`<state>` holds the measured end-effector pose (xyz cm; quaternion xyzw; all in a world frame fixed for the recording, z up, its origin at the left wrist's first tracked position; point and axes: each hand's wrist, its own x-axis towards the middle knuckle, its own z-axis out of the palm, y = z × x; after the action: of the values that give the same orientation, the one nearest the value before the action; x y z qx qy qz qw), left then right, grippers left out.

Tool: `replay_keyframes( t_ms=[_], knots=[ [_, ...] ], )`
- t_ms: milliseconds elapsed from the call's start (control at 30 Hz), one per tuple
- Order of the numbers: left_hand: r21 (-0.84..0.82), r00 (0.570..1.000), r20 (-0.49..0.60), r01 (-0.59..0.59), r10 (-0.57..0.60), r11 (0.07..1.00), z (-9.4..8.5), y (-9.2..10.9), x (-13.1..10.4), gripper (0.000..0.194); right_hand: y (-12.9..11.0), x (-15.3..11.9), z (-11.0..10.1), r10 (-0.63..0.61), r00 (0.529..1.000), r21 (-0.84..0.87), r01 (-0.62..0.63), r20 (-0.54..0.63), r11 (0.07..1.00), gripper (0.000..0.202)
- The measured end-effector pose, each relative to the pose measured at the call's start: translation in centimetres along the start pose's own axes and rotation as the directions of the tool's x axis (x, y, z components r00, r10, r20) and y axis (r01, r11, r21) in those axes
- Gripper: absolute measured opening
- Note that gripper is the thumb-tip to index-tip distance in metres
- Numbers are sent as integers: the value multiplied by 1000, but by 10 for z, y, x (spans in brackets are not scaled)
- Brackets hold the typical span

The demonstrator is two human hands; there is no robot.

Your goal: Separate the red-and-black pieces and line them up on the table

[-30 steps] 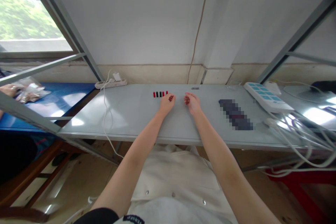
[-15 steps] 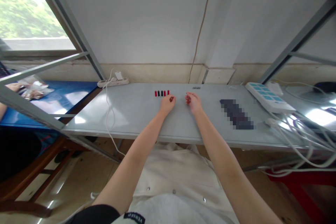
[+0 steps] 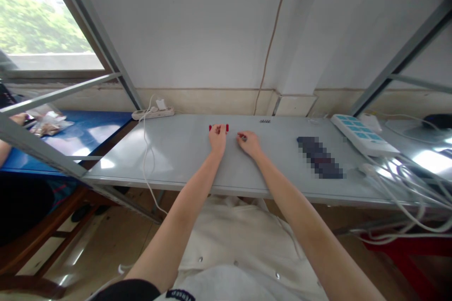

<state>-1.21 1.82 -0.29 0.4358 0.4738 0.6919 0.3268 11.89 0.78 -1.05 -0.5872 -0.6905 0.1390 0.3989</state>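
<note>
Hands low over the grey tabletop [image 3: 176,155]: right hand [image 3: 250,144] with fingers curled around a small dark item [image 3: 244,138]; a loosened pinch could let it slip and roll. Left hand [image 3: 216,143], fingers bent down; whether it grips anything cannot be told. Red pieces [image 3: 227,128] show at either side of its fingertips, just beside them; a sideways brush of the knuckles, which also hide what lies between, might topple one. Beyond, small dark parts [image 3: 264,121] stand apart, at risk mainly from a long reach.
</note>
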Motion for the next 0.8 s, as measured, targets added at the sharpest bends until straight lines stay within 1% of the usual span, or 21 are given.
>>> replay_keyframes(
  t_ms=[67, 133, 267, 400, 500, 633, 800],
  knots=[
    [-72, 998, -50, 35, -39, 997, 0, 3, 1, 13, -4, 5, 6, -30, 999, -146, 32, 15, 989, 21],
    [-118, 994, -88, 60, -70, 991, -1, 6, 1, 11, -9, 13, 10, -11, 999, -217, 18, 34, 976, 23],
    [-189, 983, -126, 111, -136, 976, 0, 7, 2, 9, -20, 31, 14, 62, 992, -270, -30, 108, 962, 28],
    [-225, 972, -134, 157, -191, 962, -1, 6, 4, 10, -28, 42, 22, 112, 978, -341, -47, 173, 939, 30],
    [-203, 973, -125, 166, -194, 965, -2, 6, 5, 11, -28, 46, 32, 140, 975, -358, -69, 175, 931, 29],
    [-154, 976, -111, 168, -186, 974, -2, 8, 5, 11, -23, 51, 41, 148, 973, -323, -85, 176, 942, 29],
    [-74, 990, -96, 97, -104, 993, 0, 10, 4, 12, -19, 52, 45, 88, 983, -304, -36, 158, 952, 24]
  ],
)
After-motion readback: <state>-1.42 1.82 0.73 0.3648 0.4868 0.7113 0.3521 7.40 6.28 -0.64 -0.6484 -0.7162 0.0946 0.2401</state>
